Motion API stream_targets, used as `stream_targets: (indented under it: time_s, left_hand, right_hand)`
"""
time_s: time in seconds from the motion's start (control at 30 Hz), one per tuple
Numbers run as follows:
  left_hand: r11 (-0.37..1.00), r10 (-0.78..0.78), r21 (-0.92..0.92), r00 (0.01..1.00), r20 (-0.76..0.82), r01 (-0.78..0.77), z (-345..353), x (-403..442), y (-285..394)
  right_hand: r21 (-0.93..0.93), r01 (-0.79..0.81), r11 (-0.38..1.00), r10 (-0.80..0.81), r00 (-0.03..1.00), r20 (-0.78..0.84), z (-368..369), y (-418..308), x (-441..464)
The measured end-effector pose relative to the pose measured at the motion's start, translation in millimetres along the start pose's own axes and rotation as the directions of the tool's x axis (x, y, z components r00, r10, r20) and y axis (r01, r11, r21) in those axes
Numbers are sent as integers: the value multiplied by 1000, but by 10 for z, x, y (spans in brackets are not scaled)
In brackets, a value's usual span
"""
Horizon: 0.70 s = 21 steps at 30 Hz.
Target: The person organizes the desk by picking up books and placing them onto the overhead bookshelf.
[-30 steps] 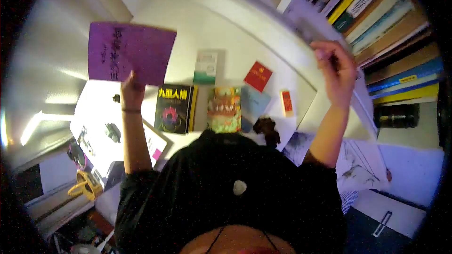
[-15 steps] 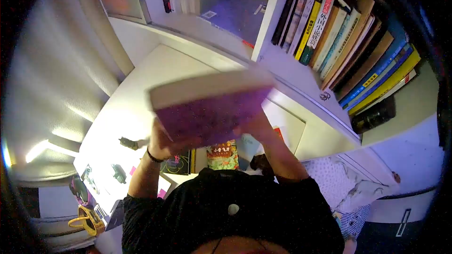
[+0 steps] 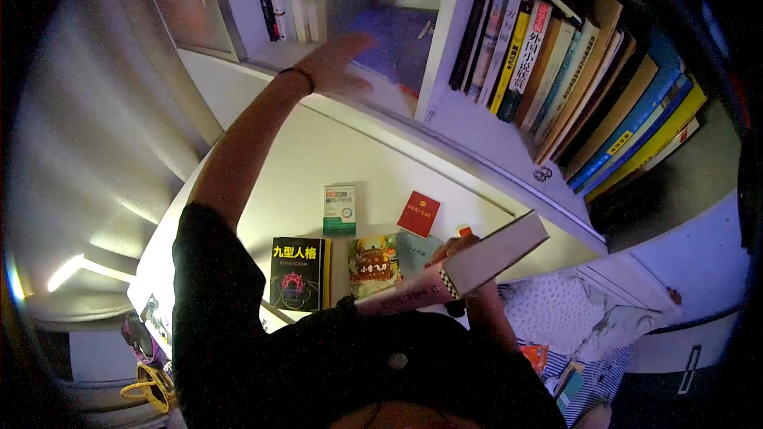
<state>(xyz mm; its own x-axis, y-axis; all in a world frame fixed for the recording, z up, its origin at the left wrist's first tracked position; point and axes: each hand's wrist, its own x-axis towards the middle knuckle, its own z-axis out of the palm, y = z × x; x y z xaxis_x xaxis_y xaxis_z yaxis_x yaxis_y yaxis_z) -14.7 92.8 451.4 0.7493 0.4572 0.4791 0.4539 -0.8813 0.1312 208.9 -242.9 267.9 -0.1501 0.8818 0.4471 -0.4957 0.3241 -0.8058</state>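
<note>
Book [image 3: 497, 254], thick and pale-paged, tilts close to the person's chest, over the near right part of the surface [image 3: 294, 167]; the right hand's [image 3: 453, 249] grip is closed on it. The left hand [image 3: 330, 70] stretches to the shelf [image 3: 389, 99] beyond, its grip wide, thumb and fingers apart. Lying on the surface are a black volume [image 3: 298, 274], an illustrated volume [image 3: 375, 266], a green-and-white volume [image 3: 340, 210] and a red booklet [image 3: 420, 213].
</note>
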Motion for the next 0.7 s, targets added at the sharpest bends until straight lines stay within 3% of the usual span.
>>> stream_targets:
  time_s: [0.03,0.07,0.13,0.17,0.23,0.27,0.33,0.47,0.53,0.67,0.7]
  left_hand:
    - [994,36,97,997,75,-43,92,126,-69]
    - [994,41,102,997,69,-48,130,223,-88]
    - [991,26,124,990,136,-43,162,379,-108]
    - [991,27,128,991,130,-44,152,433,-130]
    - [973,126,148,945,302,-178,128,493,-169]
    - [972,123,155,946,300,-176,124,507,-161]
    - [750,281,464,862,423,-472,142,502,-105]
    - [649,351,565,860,371,-509,249,419,-112]
    - [625,458,590,852,254,-512,271,389,-127]
    - [669,490,562,857,159,-486,235,393,-50]
    - [696,412,570,893,181,-437,214,401,-24]
  right_hand:
    - [236,-3,972,-13,998,65,-39,18,-63]
    - [241,-121,963,165,972,-171,-326,280,-489]
    - [270,-227,936,321,864,-388,-339,243,-540]
    - [245,-277,929,363,808,-463,-271,127,-558]
    - [224,-329,917,398,748,-531,3,-139,-429]
    - [145,-330,933,352,746,-566,112,-217,-373]
    - [97,-307,947,304,751,-587,196,-286,-299]
    - [104,-223,969,242,796,-555,266,-267,-292]
    - [106,-197,975,223,814,-536,299,-267,-282]
    - [116,-219,969,247,809,-534,376,-311,-225]
    - [125,-247,961,275,793,-543,394,-338,-210]
